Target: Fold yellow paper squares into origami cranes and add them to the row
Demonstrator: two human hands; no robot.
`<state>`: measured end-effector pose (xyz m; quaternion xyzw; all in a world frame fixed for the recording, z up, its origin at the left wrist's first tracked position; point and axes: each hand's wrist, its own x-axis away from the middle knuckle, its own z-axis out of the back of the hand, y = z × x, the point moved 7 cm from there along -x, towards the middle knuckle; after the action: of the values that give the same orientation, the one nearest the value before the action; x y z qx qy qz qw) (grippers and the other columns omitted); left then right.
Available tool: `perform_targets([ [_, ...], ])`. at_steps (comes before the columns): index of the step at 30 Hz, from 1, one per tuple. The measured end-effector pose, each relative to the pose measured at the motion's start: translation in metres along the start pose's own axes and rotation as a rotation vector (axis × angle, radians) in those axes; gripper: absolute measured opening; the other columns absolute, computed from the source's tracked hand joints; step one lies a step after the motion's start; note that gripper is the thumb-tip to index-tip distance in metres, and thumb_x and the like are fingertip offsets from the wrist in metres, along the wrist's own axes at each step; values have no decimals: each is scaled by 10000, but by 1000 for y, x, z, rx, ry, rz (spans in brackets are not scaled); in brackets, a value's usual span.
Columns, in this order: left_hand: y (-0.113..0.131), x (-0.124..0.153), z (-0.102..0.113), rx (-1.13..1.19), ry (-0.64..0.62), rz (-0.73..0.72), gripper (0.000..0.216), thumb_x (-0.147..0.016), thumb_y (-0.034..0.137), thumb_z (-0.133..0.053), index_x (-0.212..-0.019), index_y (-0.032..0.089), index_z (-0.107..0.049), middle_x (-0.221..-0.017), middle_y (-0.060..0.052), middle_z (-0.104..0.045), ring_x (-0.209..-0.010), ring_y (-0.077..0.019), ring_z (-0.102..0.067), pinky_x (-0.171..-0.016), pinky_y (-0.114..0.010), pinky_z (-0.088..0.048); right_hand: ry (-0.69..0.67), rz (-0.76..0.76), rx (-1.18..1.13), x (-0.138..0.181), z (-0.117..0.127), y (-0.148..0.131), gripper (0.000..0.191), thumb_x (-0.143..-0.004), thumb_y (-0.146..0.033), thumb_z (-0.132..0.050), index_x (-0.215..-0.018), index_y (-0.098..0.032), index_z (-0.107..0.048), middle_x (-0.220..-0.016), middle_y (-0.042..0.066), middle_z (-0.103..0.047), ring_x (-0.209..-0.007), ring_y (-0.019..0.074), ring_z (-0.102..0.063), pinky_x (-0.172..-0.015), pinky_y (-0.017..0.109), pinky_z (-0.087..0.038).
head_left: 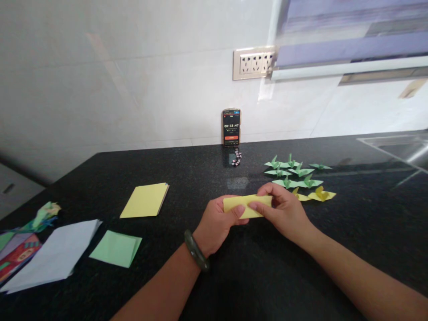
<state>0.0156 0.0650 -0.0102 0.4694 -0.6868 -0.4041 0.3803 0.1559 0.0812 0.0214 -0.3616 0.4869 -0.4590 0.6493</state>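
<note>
A folded sheet of yellow paper (pixel 248 201), now a narrow rectangle, is held between both hands above the dark counter. My left hand (pixel 222 220) grips its left end, thumb on the face toward me and fingers behind. At the other end my right hand (pixel 284 209) pinches the paper, its thumb pressed on the front near the middle and a finger on the top edge. Just beyond my right hand lie two yellow folded paper cranes (pixel 321 195), one partly hidden by that hand. Several green paper cranes (pixel 297 171) stand in rows behind them.
A stack of yellow paper (pixel 145 200) lies left of my hands, with folded green paper (pixel 116 248) nearer me. White sheets (pixel 55 254) and crumpled coloured paper (pixel 45 216) are farther left. A phone (pixel 231 127) showing a timer leans on the wall, with a beaded strap (pixel 236 158).
</note>
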Motion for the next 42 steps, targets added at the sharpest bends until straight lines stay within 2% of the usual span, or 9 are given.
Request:
perform_targets([
  [3,1,-1,2,56,11,-12,263,-684,248,-691,-905,123,-622,-909,-74,-666,-790,-165,-629,-651,-259,-521,16,-192,-287,1,-5,12,458,-598,-344,-739,-961,-232,-483,-703,-30,-552,-575,119,-514,-464,215,-420],
  [6,3,-2,4,91,23,-31,250,-698,222,-679,-915,117,-615,-875,-64,-659,-779,-148,-622,-631,-235,-522,-54,-286,-311,2,-11,17,297,-664,-401,-681,-821,-177,-563,-671,-6,-564,-549,102,-492,-425,190,-399],
  [9,4,-3,5,70,43,-34,260,-699,226,-678,-917,102,-608,-870,-66,-651,-775,-140,-616,-630,-226,-525,-63,-276,-247,3,-9,15,283,-719,-418,-629,-642,-153,-571,-583,-18,-507,-493,71,-425,-416,178,-378],
  [16,5,-2,11,-84,169,-45,275,-687,298,-683,-853,97,-598,-803,-57,-645,-711,-140,-614,-553,-221,-529,-46,-295,-188,4,-5,15,311,-691,-433,-646,-591,-162,-532,-533,-36,-478,-442,64,-395,-393,185,-347],
  [42,3,-2,10,-86,130,-46,280,-721,310,-651,-866,81,-584,-791,-57,-635,-681,-110,-599,-549,-194,-527,-47,-284,-104,3,-4,11,381,-700,-483,-607,-546,-168,-459,-471,-54,-435,-402,56,-376,-391,188,-294],
])
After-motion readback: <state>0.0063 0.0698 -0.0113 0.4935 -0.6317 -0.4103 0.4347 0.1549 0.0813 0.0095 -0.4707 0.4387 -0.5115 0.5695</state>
